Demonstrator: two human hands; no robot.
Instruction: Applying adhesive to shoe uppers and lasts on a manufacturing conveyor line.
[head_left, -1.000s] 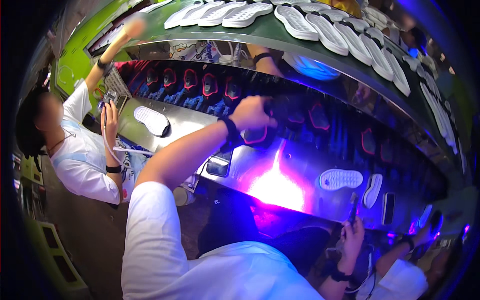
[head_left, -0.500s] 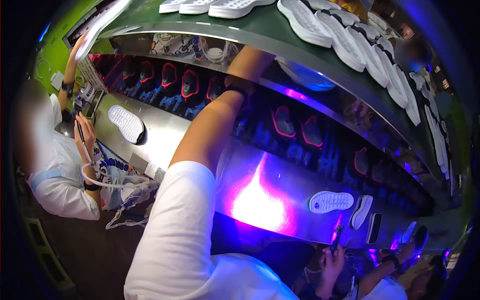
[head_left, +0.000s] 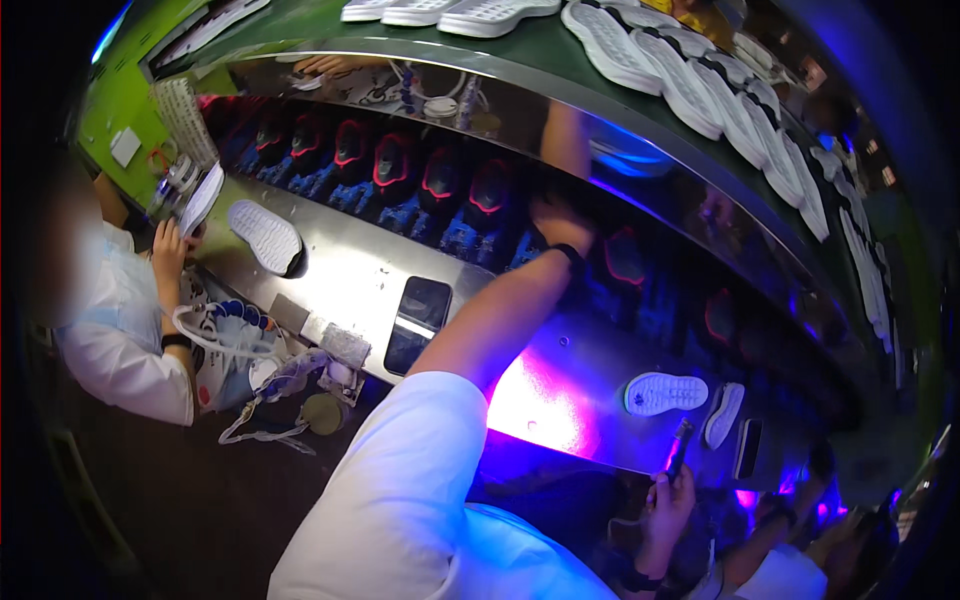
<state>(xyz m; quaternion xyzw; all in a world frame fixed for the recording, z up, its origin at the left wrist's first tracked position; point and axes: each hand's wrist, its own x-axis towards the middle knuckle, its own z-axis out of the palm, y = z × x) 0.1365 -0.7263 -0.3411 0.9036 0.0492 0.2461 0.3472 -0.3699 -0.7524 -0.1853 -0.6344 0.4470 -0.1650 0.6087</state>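
My left hand [head_left: 562, 222] reaches into the dark row of black shoe-shaped pieces [head_left: 440, 174] with red-lit outlines. Its fingers are lost in the shadow, so whether it grips one of them cannot be made out. Another such piece [head_left: 625, 256] stands just to its right. Lower right, my right hand [head_left: 668, 506] is closed around a dark pen-like tool [head_left: 678, 448], its tip pointing up. Beyond that tip a white shoe sole [head_left: 666, 394] lies on the metal bench [head_left: 345, 270]. A second sole [head_left: 724, 415] rests on its edge beside it.
Several white soles [head_left: 680, 85] line the green upper shelf. A black phone [head_left: 418, 325] lies left of my forearm, another dark slab [head_left: 747, 448] to the right. At left, a co-worker's hand [head_left: 168, 250] holds a sole [head_left: 202, 199]; one more sole [head_left: 265, 237] lies nearby.
My left hand has moved right along the dark row, uncovering more pieces and the phone. My right hand has lifted the tool slightly. The co-worker's raised arm has come down; a sole is now held low.
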